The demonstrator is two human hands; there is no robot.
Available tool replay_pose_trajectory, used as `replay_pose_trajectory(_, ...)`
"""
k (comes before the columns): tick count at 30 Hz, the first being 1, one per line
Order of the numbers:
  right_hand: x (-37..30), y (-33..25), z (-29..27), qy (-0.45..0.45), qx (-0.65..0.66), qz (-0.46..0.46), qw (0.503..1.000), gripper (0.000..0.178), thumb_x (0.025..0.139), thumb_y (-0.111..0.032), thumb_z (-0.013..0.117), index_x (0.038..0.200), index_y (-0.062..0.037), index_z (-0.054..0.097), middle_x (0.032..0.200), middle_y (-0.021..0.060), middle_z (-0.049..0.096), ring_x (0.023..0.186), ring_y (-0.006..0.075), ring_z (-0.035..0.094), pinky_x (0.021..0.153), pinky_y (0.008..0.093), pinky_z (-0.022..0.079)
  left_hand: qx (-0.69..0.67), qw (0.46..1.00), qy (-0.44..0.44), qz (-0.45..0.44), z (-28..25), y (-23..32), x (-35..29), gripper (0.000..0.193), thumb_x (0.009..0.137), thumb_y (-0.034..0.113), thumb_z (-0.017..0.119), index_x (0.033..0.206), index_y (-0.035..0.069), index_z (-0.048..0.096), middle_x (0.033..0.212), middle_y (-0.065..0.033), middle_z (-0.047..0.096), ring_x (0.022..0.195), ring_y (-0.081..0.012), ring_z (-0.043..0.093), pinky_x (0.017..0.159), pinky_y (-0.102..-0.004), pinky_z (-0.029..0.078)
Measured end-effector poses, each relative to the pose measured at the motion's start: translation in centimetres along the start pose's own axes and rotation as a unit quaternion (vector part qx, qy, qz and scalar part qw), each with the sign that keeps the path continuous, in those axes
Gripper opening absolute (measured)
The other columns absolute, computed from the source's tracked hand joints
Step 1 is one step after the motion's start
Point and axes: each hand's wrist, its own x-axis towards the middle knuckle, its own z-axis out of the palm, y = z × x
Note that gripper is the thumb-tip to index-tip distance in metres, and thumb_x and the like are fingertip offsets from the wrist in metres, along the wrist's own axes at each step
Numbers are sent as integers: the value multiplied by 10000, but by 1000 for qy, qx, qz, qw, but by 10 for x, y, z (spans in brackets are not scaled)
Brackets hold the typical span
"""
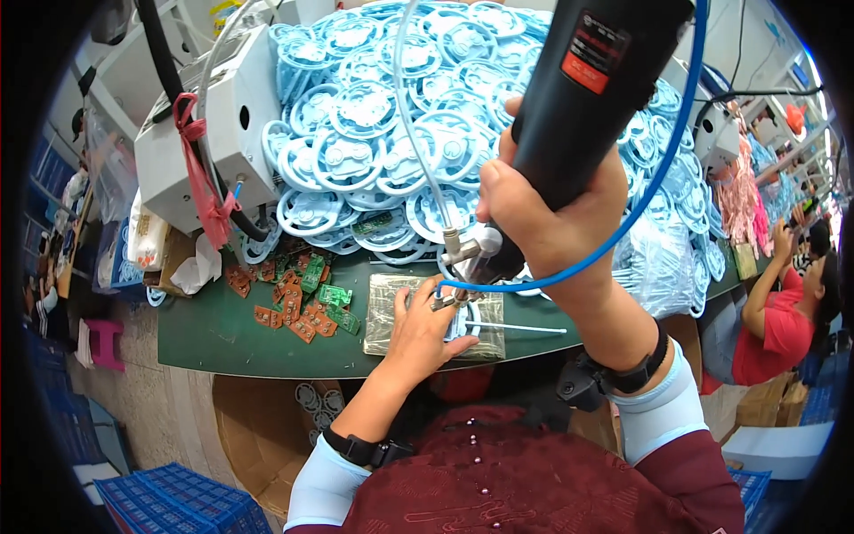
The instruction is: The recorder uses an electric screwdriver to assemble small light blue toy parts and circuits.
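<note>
My right hand (560, 214) is wrapped round a large black power screwdriver (578, 107), held tilted with its tip end pointing down at the work. Under that tip lies a light blue toy steering wheel (474, 320), partly hidden by the tool and my fingers. My left hand (416, 327) grips the wheel's left side, thumb at the near edge and fingers at the far edge. Beneath the wheel is a tape-wrapped pad (382, 303). A thin white stick (525, 327) extends right from beside the wheel. Whether a screw sits under the tip is hidden.
A tall heap of light blue wheels (365, 107) covers the back of the green table (240, 343). Small circuit boards (294, 298) lie left of the pad. A grey metal box (209, 133) stands at the left. A blue hose (654, 178) loops past my right wrist. Another person (783, 307) sits at right.
</note>
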Motion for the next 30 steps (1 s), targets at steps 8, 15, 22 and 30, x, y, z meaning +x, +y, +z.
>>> replay_pose_trajectory(8, -4, 12, 1, 26, 1, 0, 1000, 387, 792, 39, 672, 1154, 38, 535, 795, 42, 595, 632, 105, 600, 576, 251, 512, -14, 999, 6, -42, 8, 0, 2, 704, 633, 294, 887, 1238, 96, 586, 1328, -103, 528, 1292, -308, 450, 1047, -600, 298)
replay_pose_trajectory(15, -15, 14, 1, -2, 44, 10, 999, 409, 752, 10, 716, 1136, 29, 580, 877, 37, 631, 781, 95, 618, 703, 250, 516, 26, 999, 33, -3, 18, -9, -5, 825, 633, 339, 892, 1293, 46, 494, 1324, -128, 528, 1288, -335, 454, 1054, -592, 295)
replay_pose_trajectory(22, 2, -27, -15, 28, 113, 53, 992, 395, 728, -86, 735, 1069, -10, 550, 724, -14, 560, 626, 59, 529, 559, 249, 462, 24, 998, 40, -31, 9, 0, -8, 1005, 641, 318, 894, 1441, 46, 350, 1424, -188, 461, 1334, -358, 429, 1082, -576, 264)
replay_pose_trajectory(30, -26, -16, -4, -22, 44, 6, 999, 455, 790, 63, 665, 1224, 43, 531, 794, 29, 605, 661, 88, 601, 588, 238, 491, -42, 996, 70, -21, 12, -1, -16, 774, 665, 319, 877, 1304, 54, 531, 1433, -124, 491, 1350, -368, 411, 1092, -587, 264)
